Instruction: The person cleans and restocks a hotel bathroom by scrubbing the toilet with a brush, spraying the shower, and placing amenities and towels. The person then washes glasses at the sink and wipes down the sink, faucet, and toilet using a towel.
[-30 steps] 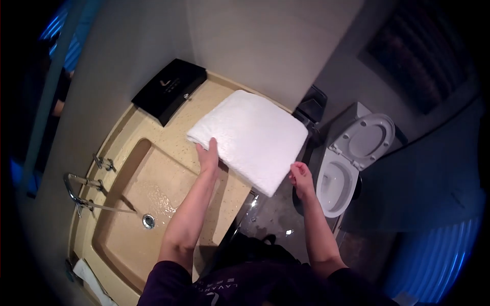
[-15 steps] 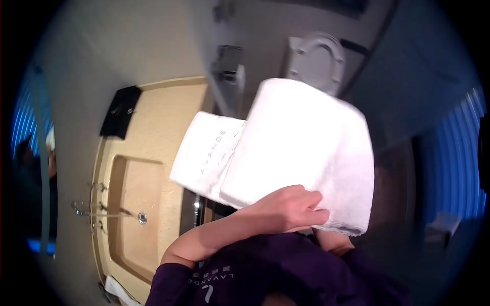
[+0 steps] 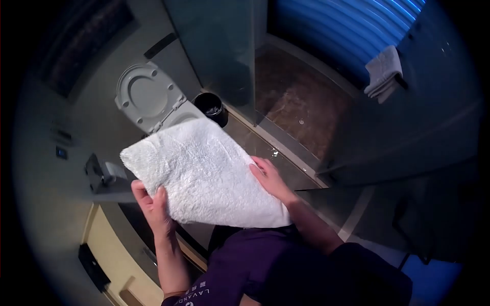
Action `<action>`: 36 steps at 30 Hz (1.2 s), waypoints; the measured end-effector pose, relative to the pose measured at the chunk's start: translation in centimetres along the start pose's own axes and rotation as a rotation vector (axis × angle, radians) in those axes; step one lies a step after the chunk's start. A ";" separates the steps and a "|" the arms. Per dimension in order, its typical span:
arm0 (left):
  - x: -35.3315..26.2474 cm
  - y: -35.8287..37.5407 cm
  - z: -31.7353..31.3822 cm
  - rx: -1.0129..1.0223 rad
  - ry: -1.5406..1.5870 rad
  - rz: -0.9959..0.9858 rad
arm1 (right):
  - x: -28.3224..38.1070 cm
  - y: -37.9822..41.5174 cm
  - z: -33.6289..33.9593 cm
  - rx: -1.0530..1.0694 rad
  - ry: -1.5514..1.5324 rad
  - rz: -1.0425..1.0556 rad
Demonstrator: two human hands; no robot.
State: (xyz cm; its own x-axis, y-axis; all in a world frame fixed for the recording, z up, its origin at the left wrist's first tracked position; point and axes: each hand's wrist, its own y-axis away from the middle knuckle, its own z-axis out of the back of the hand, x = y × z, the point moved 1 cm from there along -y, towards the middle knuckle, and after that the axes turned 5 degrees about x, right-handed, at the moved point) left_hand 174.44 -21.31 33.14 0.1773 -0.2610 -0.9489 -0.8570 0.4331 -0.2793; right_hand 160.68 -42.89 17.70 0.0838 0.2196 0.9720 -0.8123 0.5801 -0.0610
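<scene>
A folded white towel [image 3: 204, 176], judged soft, light and floppy, is clamped at opposite edges by left hand [image 3: 150, 204] and right hand [image 3: 269, 178] fingers

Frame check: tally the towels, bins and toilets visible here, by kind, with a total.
Towels: 2 – the white folded towel held between the left hand and right hand, and a hanging towel on the far wall.
Bins: 1 – black bin.
Toilets: 1 – toilet, lid up.
Total: 4
</scene>
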 end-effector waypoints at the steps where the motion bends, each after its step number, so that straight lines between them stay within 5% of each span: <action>1: 1.7 -0.9 -1.5 0.016 0.022 0.041 | -0.7 0.0 1.6 -0.017 -0.010 -0.079; 4: 6.0 -4.0 -4.8 0.062 0.090 0.142 | -5.0 0.1 5.4 0.233 -0.473 -0.470; 6: 8.5 -6.4 -5.9 0.158 0.120 0.208 | -1.7 -0.9 8.5 0.139 -0.493 -0.520; 9: 14.6 -10.0 -8.4 -0.103 -0.261 0.095 | 2.0 -2.9 11.5 -0.026 -0.647 -0.476; 11: 21.7 -9.3 -9.8 -0.162 0.384 0.837 | 2.0 -4.4 12.4 -0.055 -0.713 -0.369; 13: 24.7 -8.1 -13.1 0.144 0.613 1.272 | 3.8 -7.2 12.7 -0.066 -0.660 -0.338; 14: 27.3 -7.8 -14.2 0.299 0.670 1.294 | 4.5 -9.0 13.0 -0.096 -0.590 -0.332; 16: 29.6 -10.8 -16.1 0.466 0.446 1.334 | 4.4 -11.6 15.0 -0.427 -0.249 -0.388; 18: 28.3 -14.9 -19.0 0.480 0.178 1.203 | 2.2 -12.7 18.4 -0.693 0.107 -0.261; 20: 23.1 -18.3 -23.4 0.598 0.212 0.993 | 1.2 -12.6 20.8 -0.898 0.774 -0.044; 23: 22.1 -18.6 -27.7 0.802 -0.151 0.578 | -4.7 -10.1 21.2 -0.594 -0.319 -0.683; 24: 22.4 -19.0 -28.6 0.824 -0.230 0.374 | -5.2 -9.8 20.9 -0.442 -0.282 -0.740; 26: 22.6 -22.1 -30.0 0.965 -0.569 0.351 | -4.8 -11.3 21.0 -0.571 -0.655 -0.599; 28: 23.6 -25.8 -30.9 0.850 -0.898 -0.169 | -2.2 -14.5 23.1 -0.596 -0.928 -0.354; 30: 21.8 -29.3 -32.1 0.752 -0.884 -0.278 | 1.4 -18.0 26.4 -0.462 -0.878 -0.148; 33: 18.1 -31.6 -34.3 0.527 -0.562 0.313 | -0.5 -20.8 30.8 -0.279 -0.802 0.075; 36: 17.4 -31.8 -37.5 0.435 0.319 0.778 | -6.2 -26.3 30.3 -0.045 -0.668 -0.159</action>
State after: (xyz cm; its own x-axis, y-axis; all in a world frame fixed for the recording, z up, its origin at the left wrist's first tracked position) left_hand 186.60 -71.94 31.04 -0.5638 0.0407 -0.8249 -0.4117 0.8520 0.3235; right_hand 163.99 -83.28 20.19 -0.1851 -0.3932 0.9006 -0.7938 0.6000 0.0988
